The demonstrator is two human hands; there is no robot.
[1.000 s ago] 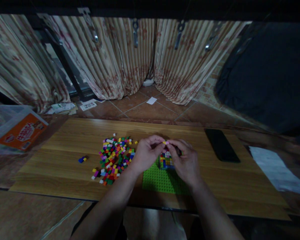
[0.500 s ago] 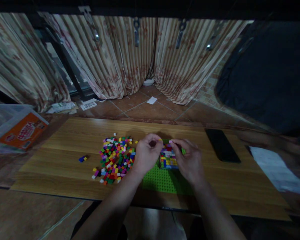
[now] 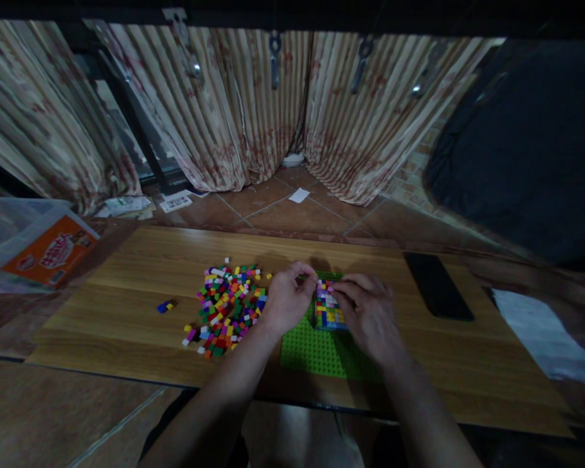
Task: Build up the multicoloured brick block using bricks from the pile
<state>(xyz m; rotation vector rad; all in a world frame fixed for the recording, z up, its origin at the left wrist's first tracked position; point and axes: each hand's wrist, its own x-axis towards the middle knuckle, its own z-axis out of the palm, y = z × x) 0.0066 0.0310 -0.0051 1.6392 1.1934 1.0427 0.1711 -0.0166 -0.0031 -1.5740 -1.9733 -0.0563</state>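
Observation:
A block of small multicoloured toy bricks (image 3: 327, 313) stands on a green studded baseplate (image 3: 312, 356). My left hand (image 3: 288, 299) is closed in a pinch at the block's upper left side; whatever is between its fingertips is too small to make out. From the right, my right hand (image 3: 370, 312) reaches over the block, thumb and finger pinched down at its top rows on a pink brick that the fingertips mostly cover. The right hand hides part of the block and plate. Left of my left hand spreads a pile of loose toy bricks (image 3: 224, 305).
A few joined blue and yellow bricks (image 3: 165, 306) lie apart on the wooden table (image 3: 102, 312). To the right are a black phone-like slab (image 3: 439, 286) and white paper (image 3: 546, 335). A clear plastic box (image 3: 10, 227) with an orange label stands at the left.
My right hand has lowered the pink brick from just above the block onto its upper rows. My left hand stays pinched in nearly the same place. The view has shifted slightly.

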